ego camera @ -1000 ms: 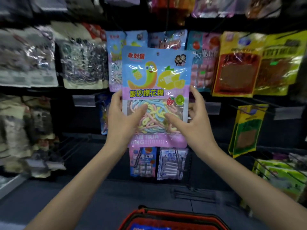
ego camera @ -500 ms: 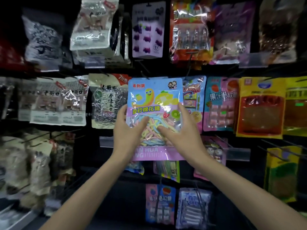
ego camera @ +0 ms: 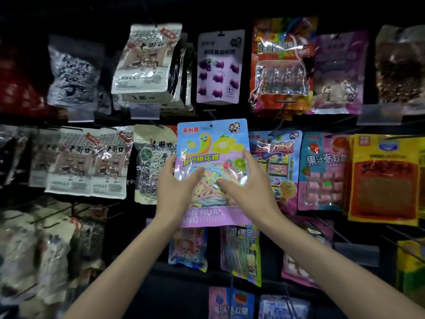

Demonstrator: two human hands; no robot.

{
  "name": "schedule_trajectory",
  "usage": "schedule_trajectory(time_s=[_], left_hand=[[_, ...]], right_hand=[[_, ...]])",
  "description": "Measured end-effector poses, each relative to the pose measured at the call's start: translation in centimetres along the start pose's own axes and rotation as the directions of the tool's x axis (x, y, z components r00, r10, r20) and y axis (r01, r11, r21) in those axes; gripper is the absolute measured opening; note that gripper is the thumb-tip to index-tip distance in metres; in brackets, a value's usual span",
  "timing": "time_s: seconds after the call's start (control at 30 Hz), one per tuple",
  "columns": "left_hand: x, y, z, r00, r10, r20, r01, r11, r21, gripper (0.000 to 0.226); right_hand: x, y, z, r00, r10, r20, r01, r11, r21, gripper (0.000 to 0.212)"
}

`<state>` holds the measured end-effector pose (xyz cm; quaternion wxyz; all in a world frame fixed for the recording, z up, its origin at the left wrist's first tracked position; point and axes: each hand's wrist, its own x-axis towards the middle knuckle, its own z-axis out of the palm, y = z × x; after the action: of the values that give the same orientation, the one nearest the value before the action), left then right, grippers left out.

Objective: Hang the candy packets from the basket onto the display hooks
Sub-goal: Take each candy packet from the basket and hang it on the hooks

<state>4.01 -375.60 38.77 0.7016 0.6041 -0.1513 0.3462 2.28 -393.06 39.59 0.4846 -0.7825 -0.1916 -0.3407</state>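
I hold a blue and pink candy packet (ego camera: 212,143) with a yellow worm picture and pastel candy strips upright before the display wall. My left hand (ego camera: 176,192) grips its left edge, thumb on the front. My right hand (ego camera: 249,189) grips the right edge, thumb across the clear window. The hang hole (ego camera: 211,125) near the packet's top edge sits just below a black display hook (ego camera: 211,113) that sticks out from the rail above. The basket is out of view.
Hanging packets fill the wall: a purple grape packet (ego camera: 219,67) above, seed bags (ego camera: 151,162) to the left, a blue candy packet (ego camera: 278,162) and a pink one (ego camera: 324,171) to the right. Bare hooks (ego camera: 53,212) jut out at lower left.
Both hands have lifted the packet up and away toward the wall. My view tilted upward, so the red basket dropped out of sight and a higher row of packets appeared.
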Motion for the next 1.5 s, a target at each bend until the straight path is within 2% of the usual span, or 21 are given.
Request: schedule_trajectory(time_s=[0.17, 0.4, 0.67, 0.7, 0.87, 0.93, 1.07, 1.27, 1.5], left_hand=[[0.5, 0.3, -0.4, 0.999, -0.029, 0.027, 0.029, 0.999, 0.024, 0.037], [1.1, 0.6, -0.1, 0.988, -0.141, 0.070, 0.133, 0.986, 0.102, 0.026], [4.2, -0.3, 0.9, 0.991, -0.106, 0.077, 0.061, 0.893, 0.447, 0.027], [4.9, -1.0, 1.1, 0.989, -0.123, 0.080, 0.071, 0.877, 0.475, 0.033], [9.2, -7.2, 2.2, 0.984, -0.159, 0.084, 0.082, 0.811, 0.579, 0.098], [8.8, -6.4, 2.9, 0.984, -0.154, 0.088, 0.070, 0.793, 0.605, 0.114], [8.5, -6.0, 4.1, 0.984, -0.168, 0.057, 0.089, 0.744, 0.662, 0.099], [9.4, -7.9, 5.5, 0.989, -0.143, 0.020, 0.084, 0.679, 0.729, 0.108], [9.8, -8.9, 5.8, 0.999, -0.049, 0.015, 0.021, 0.664, 0.747, 0.110]], right_hand=[[0.3, 0.1, 0.4, 1.000, 0.016, -0.007, -0.016, 1.000, 0.008, 0.100], [1.2, 0.6, 0.5, 0.997, 0.079, 0.020, -0.077, 0.995, -0.061, 0.102], [3.5, 1.8, 1.4, 0.982, 0.162, 0.095, -0.126, 0.943, -0.308, 0.104], [3.9, 2.1, 1.6, 0.980, 0.174, 0.098, -0.134, 0.936, -0.326, 0.106], [6.0, 3.9, 2.7, 0.977, 0.189, 0.093, -0.117, 0.854, -0.506, 0.114], [6.7, 4.7, 2.9, 0.976, 0.192, 0.105, -0.102, 0.823, -0.558, 0.118], [7.9, 5.8, 3.4, 0.988, 0.128, 0.085, -0.046, 0.774, -0.631, 0.120], [9.3, 8.1, 4.4, 0.992, 0.113, 0.052, -0.049, 0.741, -0.670, 0.122], [10.5, 9.9, 5.0, 0.995, 0.065, 0.079, 0.003, 0.758, -0.653, 0.126]])
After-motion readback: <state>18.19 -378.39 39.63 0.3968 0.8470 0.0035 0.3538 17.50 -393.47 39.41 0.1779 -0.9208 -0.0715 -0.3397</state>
